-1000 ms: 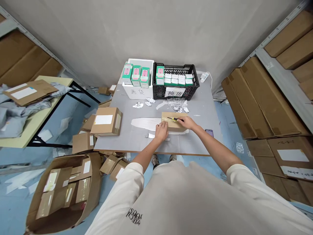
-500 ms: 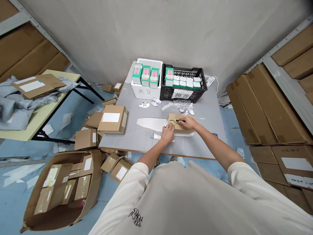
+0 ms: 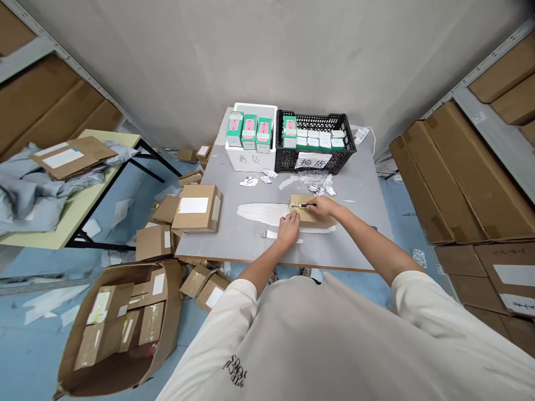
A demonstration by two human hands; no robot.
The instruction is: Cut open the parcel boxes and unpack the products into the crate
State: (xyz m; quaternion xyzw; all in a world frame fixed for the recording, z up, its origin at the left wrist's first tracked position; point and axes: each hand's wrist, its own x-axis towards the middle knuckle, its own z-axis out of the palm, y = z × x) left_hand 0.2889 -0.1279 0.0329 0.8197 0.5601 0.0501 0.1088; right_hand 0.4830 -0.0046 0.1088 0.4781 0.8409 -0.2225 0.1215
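**Right hand (image 3: 322, 206) holds a yellow-and-black cutter (image 3: 304, 206) at a small brown cardboard box (image 3: 316, 215)**

Nearest is the person's off-white short-sleeved shirt (image 3: 309, 334), with black lettering. At its left, a large open brown carton (image 3: 173, 312) on the blue floor (image 3: 29, 351) holds smaller taped boxes (image 3: 151, 324).

Ahead stands a grey-topped table (image 3: 225, 243). The small box lies on it near the front edge, over a white streak (image 3: 261, 213). The left hand (image 3: 289, 227) touches the box's near left corner; whether it grips or merely presses cannot be told. The right hand's fingers are closed around the cutter, which points left along the taped top; whether the blade touches is too small to tell. A brown box with a white label (image 3: 198, 207) sits well to the left.

Beyond lie crumpled white papers (image 3: 266, 179) and clear plastic wrap (image 3: 312, 178). At the back, a white bin (image 3: 249, 161) and a black lattice crate (image 3: 286, 161) hold green-and-white boxes (image 3: 249, 133).
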